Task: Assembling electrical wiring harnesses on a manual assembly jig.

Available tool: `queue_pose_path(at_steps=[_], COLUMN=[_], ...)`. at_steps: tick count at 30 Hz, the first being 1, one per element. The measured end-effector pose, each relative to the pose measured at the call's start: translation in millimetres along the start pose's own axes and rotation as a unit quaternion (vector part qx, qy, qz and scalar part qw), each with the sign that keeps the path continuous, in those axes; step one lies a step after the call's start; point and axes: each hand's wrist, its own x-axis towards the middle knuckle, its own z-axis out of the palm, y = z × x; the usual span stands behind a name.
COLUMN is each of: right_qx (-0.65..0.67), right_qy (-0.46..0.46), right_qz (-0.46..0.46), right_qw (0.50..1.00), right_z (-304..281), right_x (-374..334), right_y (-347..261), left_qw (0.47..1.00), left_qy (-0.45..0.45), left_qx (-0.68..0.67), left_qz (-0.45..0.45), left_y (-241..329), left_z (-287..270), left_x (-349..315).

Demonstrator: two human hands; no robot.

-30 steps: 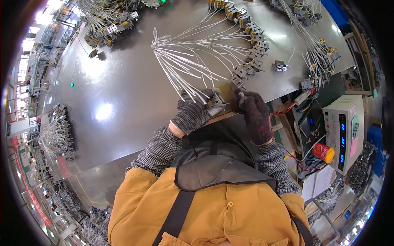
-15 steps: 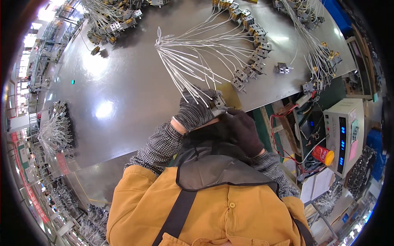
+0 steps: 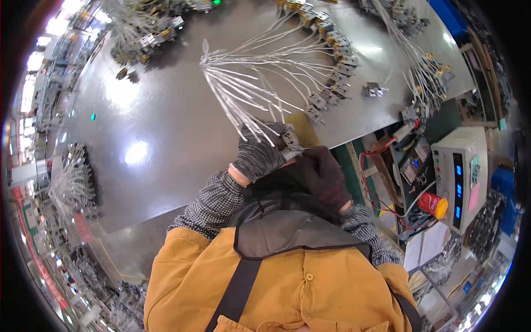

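My left hand (image 3: 259, 156), in a grey striped knit glove, is closed on a small silvery metal box-shaped part (image 3: 290, 139) at the table's near edge. Close against the part's right side is my right hand (image 3: 327, 176), in a dark glove. Its fingers are curled, and what lies between them is hidden. Loose ends of a white wire bundle (image 3: 229, 91) hang over my left glove. The bundle is tied at its far end, and its wires fan out right to a curved row of similar metal parts (image 3: 344, 60). Beside my hands lies a yellowish plate (image 3: 305, 130).
More wired metal parts lie in piles at the far left (image 3: 146, 33), left (image 3: 72, 182) and right (image 3: 426, 80) of the metal table (image 3: 166, 116). One loose part (image 3: 374, 89) sits alone. Right of the table stand a box with blue displays (image 3: 460, 177) and a red can (image 3: 432, 205).
The whole view has shifted a little. My right hand is slightly turned beside the metal part, which stays in my left hand.
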Motion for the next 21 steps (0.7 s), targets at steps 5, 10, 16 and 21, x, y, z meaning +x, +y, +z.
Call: queue_pose_path(at_steps=[5,10,16,21], right_qx=[0.160,-0.061,0.584,0.471], right_qy=[-0.162,0.009,-0.157,-0.136], right_qz=[0.028,-0.089,0.270,0.233], right_qw=[0.973,0.994,0.749,0.840], right_z=[-7,4,-8,-19], right_x=[1,1,9,3], right_y=[38,21,22,23], left_qw=[0.996,0.998,0.968,0.997], left_qy=[0.013,-0.021,-0.008,-0.055], left_qx=[-0.088,-0.063,-0.244,-0.057], left_qz=[-0.003,0.020,-0.065,0.004], left_y=[2,6,7,-1], left_z=[-3,-10,13,-33], left_x=[6,10,-2,-8])
